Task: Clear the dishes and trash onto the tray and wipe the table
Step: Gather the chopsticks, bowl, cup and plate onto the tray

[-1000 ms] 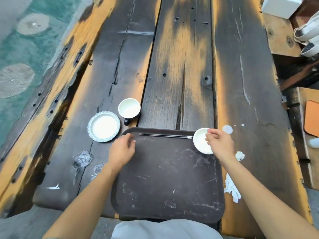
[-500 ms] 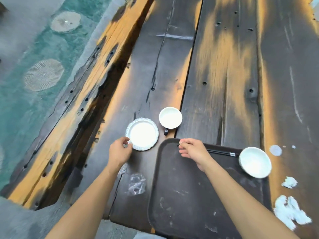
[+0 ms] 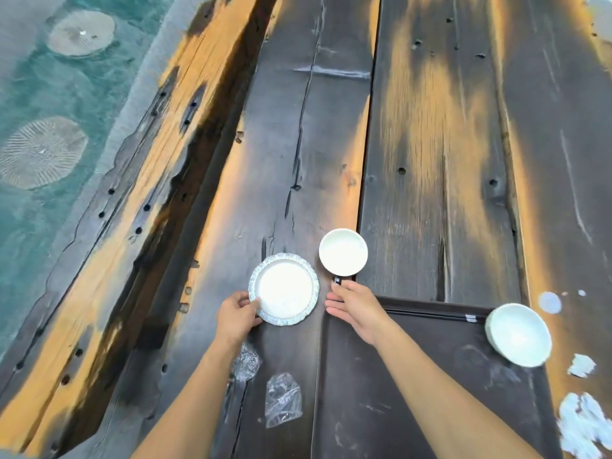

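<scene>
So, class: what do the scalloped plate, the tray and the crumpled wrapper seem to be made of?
Scalloped plate: probably glazed ceramic, bright glossy white centre, patterned blue-grey rim.
Tray: likely matte dark plastic, scuffed with pale marks; the material is uncertain.
Crumpled wrapper: thin clear plastic film, see-through and creased with shiny highlights.

Dark brown rectangular tray (image 3: 414, 409), scuffed with pale marks, flat on the wooden table (image 3: 430, 144) at lower right. Black chopsticks (image 3: 430, 315) with silver ends lying along its far edge. White bowl (image 3: 518, 334), upright and empty, on the tray's far right corner, touching the chopstick tips. Small white plate (image 3: 284, 289) with a scalloped, bluish rim, flat on the table just left of the tray. White cup (image 3: 343, 251) with a dark handle, upright, just beyond the plate. Two crumpled clear plastic wrappers (image 3: 283, 400) left of the tray; torn white paper scraps (image 3: 583, 422) to its right.
</scene>
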The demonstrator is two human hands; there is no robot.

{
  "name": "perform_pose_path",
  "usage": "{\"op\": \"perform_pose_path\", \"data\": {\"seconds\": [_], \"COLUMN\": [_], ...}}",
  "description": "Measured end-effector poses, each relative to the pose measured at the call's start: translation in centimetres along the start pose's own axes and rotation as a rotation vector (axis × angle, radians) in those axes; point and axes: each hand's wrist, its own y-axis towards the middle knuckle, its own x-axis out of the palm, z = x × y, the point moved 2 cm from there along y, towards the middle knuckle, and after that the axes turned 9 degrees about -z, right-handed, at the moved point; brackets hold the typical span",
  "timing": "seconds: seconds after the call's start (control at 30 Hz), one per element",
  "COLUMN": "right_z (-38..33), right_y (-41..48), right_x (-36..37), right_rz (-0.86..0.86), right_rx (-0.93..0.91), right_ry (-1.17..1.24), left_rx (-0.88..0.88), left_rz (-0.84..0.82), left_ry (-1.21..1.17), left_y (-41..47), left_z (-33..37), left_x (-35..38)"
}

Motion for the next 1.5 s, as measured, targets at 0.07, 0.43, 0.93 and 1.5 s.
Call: {"op": "perform_pose_path", "data": {"seconds": [0.07,0.43,0.93,1.5], "right_z": [-0.1,-2.7,-0.9,7.3], "right_y": [0.5,0.1,-7.8,-14.8], "right_x": [0.0,-0.4,-3.5,-10.4], "right_rz": [0.032,0.140,0.075,0.104], "right_rx": [-0.024,-0.140,-0.218,-0.236], "right_ry": [0.013,0.120,0.279,0.314], "left_rx": [0.001,0.113,0.203,0.028], "left_rz": [-0.004,-0.038,-0.044,0.030], "left_ry": [-0.042,-0.051,-0.051,-0.195], "left_y": [0.6,0.1,-7.0,-11.7], "left_z": [-0.2,-0.1,-1.4,-8.8], "left_x": [-0.1,-1.1,3.0,12.9]}}
